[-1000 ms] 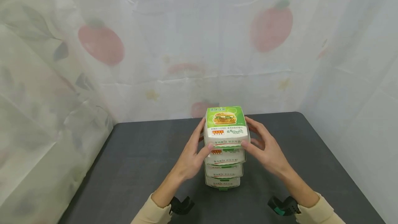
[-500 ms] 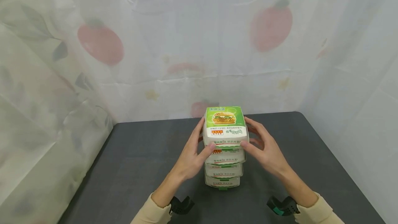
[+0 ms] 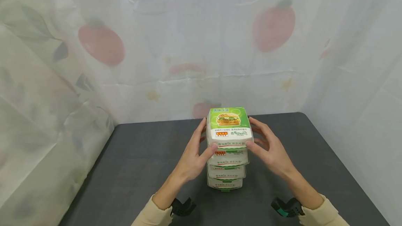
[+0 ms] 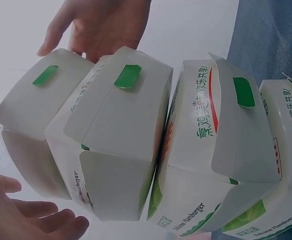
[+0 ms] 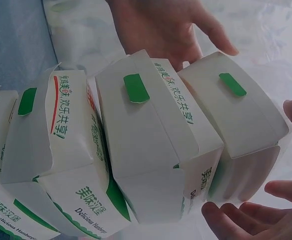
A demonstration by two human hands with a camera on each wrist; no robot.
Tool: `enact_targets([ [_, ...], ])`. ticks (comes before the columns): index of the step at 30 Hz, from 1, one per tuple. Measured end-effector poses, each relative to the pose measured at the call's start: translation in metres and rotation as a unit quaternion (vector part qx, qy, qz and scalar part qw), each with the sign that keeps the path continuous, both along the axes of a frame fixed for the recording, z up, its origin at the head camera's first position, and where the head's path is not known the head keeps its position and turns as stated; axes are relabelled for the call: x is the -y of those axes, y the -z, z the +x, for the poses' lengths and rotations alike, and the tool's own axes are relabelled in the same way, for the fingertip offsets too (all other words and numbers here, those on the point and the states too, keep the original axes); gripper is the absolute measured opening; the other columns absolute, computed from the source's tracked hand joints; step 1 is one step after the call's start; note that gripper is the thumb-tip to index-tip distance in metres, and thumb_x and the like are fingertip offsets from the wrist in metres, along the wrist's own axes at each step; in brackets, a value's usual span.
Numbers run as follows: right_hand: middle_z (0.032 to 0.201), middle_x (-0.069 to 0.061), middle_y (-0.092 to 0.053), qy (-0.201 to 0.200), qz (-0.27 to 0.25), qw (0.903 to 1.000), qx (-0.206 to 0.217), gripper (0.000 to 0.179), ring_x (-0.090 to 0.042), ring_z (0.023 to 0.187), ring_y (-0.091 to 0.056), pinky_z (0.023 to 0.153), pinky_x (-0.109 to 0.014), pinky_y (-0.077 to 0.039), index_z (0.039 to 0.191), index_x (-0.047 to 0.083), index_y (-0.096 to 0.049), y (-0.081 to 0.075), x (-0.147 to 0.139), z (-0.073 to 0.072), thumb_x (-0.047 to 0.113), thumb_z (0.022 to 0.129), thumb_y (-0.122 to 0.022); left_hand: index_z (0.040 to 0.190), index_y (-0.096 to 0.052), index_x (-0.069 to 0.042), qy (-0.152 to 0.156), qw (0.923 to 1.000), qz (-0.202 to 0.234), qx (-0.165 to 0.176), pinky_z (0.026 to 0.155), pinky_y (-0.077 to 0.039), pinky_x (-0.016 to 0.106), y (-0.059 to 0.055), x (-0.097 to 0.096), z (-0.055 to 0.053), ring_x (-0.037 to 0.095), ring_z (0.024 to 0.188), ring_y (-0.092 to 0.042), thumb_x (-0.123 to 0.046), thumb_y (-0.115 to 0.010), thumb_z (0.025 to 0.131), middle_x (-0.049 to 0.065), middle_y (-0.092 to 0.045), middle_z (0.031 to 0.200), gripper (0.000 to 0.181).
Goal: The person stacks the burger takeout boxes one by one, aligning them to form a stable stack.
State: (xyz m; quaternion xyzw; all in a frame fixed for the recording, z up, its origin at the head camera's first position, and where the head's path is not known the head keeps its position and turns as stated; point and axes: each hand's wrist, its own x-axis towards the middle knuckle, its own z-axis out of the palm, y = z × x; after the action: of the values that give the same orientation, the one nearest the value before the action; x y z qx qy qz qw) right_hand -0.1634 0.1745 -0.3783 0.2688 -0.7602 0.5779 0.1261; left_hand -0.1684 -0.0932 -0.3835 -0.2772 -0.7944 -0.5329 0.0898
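Observation:
Several burger boxes stand in one tall stack. The top box (image 3: 229, 128) has a green lid with a printed burger, and lower boxes (image 3: 226, 172) show white fronts beneath it. My left hand (image 3: 192, 158) is at the left side of the top box, its thumb by the lower front corner. On the other side, my right hand (image 3: 274, 154) has its thumb by the right front corner. In the wrist views the fingers are spread and slightly bent around the top box. Whether every fingertip touches the cardboard, I cannot tell.
The stack stands on a dark table (image 3: 141, 170). Behind it hangs a pale curtain (image 3: 201, 44) with printed fruit, and similar sheets enclose the left and right sides. A black device (image 3: 183, 207) is strapped to each wrist.
The top box shifted slightly left, then back to the right, while the right hand moved with it. The left hand stayed nearly still. Lower boxes hardly moved.

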Motion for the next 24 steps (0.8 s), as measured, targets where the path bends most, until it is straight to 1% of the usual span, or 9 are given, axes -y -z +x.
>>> enact_targets([
  [2,0.157,-0.013,-0.037,0.001,-0.002,1.0000,-0.004,0.066,-0.009,0.136,-0.043,0.099,-0.018,-0.042,0.158,0.005,-0.034,0.000,0.000,0.000,-0.002,0.098,-0.060,0.164,-0.010,-0.028,-0.003,1.0000,-0.003,0.003,0.115,-0.029,0.056,-0.001,0.000,0.001,0.020,0.149,-0.028,-0.036,-0.058,0.103,-0.003,-0.020,0.166,0.079],
  [4,0.157,-0.017,-0.036,0.001,-0.005,1.0000,-0.007,0.065,-0.010,0.136,-0.043,0.099,-0.018,-0.043,0.158,0.004,-0.034,-0.001,-0.001,0.001,-0.002,0.098,-0.059,0.164,-0.010,-0.029,-0.005,1.0000,-0.005,0.003,0.115,-0.030,0.055,-0.001,0.000,0.001,0.019,0.150,-0.027,-0.037,-0.058,0.103,-0.003,-0.019,0.167,0.078],
  [7,0.157,-0.020,-0.035,0.001,-0.009,0.9999,-0.008,0.063,-0.010,0.135,-0.044,0.098,-0.018,-0.044,0.157,0.005,-0.034,-0.001,-0.002,0.002,-0.002,0.099,-0.057,0.165,-0.011,-0.025,-0.006,1.0000,-0.006,0.003,0.115,-0.030,0.054,-0.001,0.001,0.001,0.021,0.150,-0.026,-0.038,-0.057,0.103,-0.001,-0.019,0.167,0.078],
  [9,0.156,-0.020,-0.035,0.003,-0.010,0.9999,-0.010,0.062,-0.011,0.135,-0.045,0.098,-0.017,-0.045,0.157,0.006,-0.035,-0.001,-0.004,0.003,-0.002,0.099,-0.056,0.165,-0.013,-0.022,-0.008,0.9999,-0.006,0.001,0.115,-0.030,0.055,0.000,0.002,0.001,0.023,0.150,-0.026,-0.037,-0.057,0.103,0.000,-0.020,0.167,0.077],
  [11,0.156,-0.019,-0.037,0.011,-0.007,0.9999,-0.011,0.061,-0.012,0.135,-0.046,0.098,-0.017,-0.045,0.157,0.007,-0.037,-0.001,-0.006,0.003,-0.002,0.100,-0.055,0.165,-0.014,-0.021,-0.012,0.9999,-0.008,0.002,0.115,-0.030,0.055,0.001,0.003,0.001,0.024,0.150,-0.026,-0.036,-0.057,0.104,0.000,-0.020,0.167,0.076],
  [15,0.152,-0.015,-0.043,0.034,0.009,0.9993,-0.012,0.058,-0.014,0.135,-0.047,0.098,-0.017,-0.043,0.157,0.011,-0.039,0.002,-0.012,0.004,0.000,0.101,-0.053,0.164,-0.018,-0.025,-0.022,0.9996,-0.016,0.003,0.116,-0.030,0.053,0.004,0.009,0.001,0.023,0.149,-0.028,-0.034,-0.055,0.105,0.001,-0.023,0.166,0.070],
  [19,0.150,-0.011,-0.045,0.055,0.025,0.9982,-0.007,0.057,-0.010,0.134,-0.049,0.098,-0.017,-0.044,0.156,0.013,-0.040,0.007,-0.020,0.004,0.002,0.102,-0.054,0.163,-0.024,-0.027,-0.040,0.9987,-0.030,0.001,0.115,-0.031,0.053,0.009,0.018,0.002,0.022,0.150,-0.029,-0.033,-0.054,0.106,0.000,-0.024,0.166,0.065],
  [22,0.150,-0.009,-0.046,0.065,0.041,0.9971,-0.004,0.057,-0.004,0.131,-0.050,0.097,-0.017,-0.045,0.157,0.013,-0.040,0.012,-0.026,0.005,0.003,0.102,-0.054,0.162,-0.027,-0.028,-0.065,0.9967,-0.049,-0.002,0.114,-0.031,0.058,0.015,0.026,0.003,0.025,0.151,-0.027,-0.035,-0.053,0.106,0.000,-0.024,0.166,0.062],
  [24,0.150,-0.008,-0.046,0.070,0.055,0.9960,0.001,0.057,-0.004,0.130,-0.050,0.096,-0.016,-0.045,0.157,0.014,-0.040,0.015,-0.030,0.005,0.005,0.103,-0.054,0.162,-0.029,-0.029,-0.084,0.9943,-0.065,-0.006,0.112,-0.030,0.063,0.019,0.033,0.004,0.029,0.151,-0.027,-0.036,-0.053,0.106,0.001,-0.024,0.166,0.061],
])
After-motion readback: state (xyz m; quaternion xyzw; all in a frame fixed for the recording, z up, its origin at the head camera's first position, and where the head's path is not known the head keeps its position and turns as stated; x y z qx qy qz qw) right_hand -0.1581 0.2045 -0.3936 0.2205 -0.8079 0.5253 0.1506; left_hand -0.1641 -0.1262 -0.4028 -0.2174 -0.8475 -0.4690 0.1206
